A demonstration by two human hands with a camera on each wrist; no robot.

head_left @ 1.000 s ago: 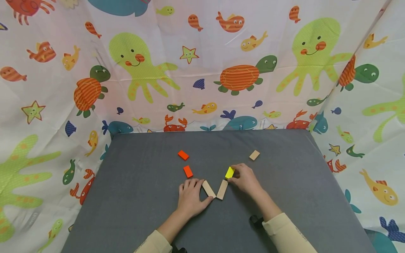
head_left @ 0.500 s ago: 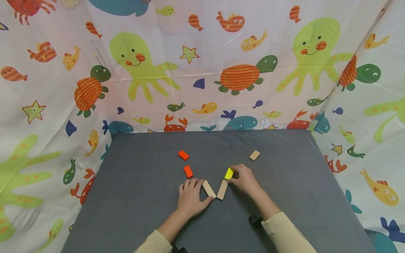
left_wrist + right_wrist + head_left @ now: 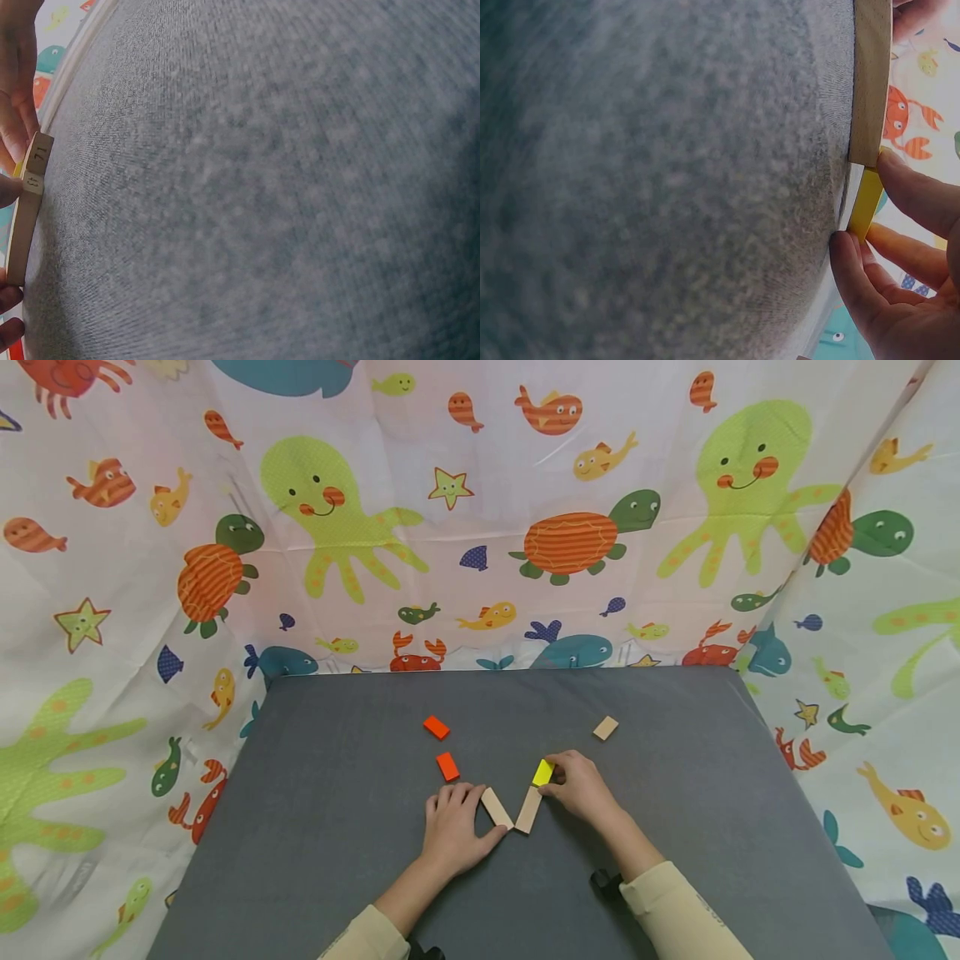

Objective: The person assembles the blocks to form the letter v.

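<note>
Two plain wooden blocks meet at their near ends in a V, the left block (image 3: pixel 497 808) and the right block (image 3: pixel 528 810). My left hand (image 3: pixel 452 827) holds the left block lengthwise, thumb at its near end and fingertips at its far end. Between thumb and fingers, my right hand (image 3: pixel 581 785) pinches a yellow block (image 3: pixel 543 772) at the far end of the right wooden block. In the right wrist view the yellow block (image 3: pixel 866 202) sits end to end with the wooden one. Printed numbers show on wooden block ends (image 3: pixel 37 154) in the left wrist view.
Two orange blocks, one nearer (image 3: pixel 447 767) and one farther (image 3: pixel 437 727), lie beyond my left hand. A short wooden block (image 3: pixel 605 728) lies at the back right. The grey table (image 3: pixel 315 827) ends at a curtain (image 3: pixel 480 527) printed with sea animals.
My right hand has brought the yellow block slightly toward me, against the far end of the right wooden block. My left hand keeps its place on the left block.
</note>
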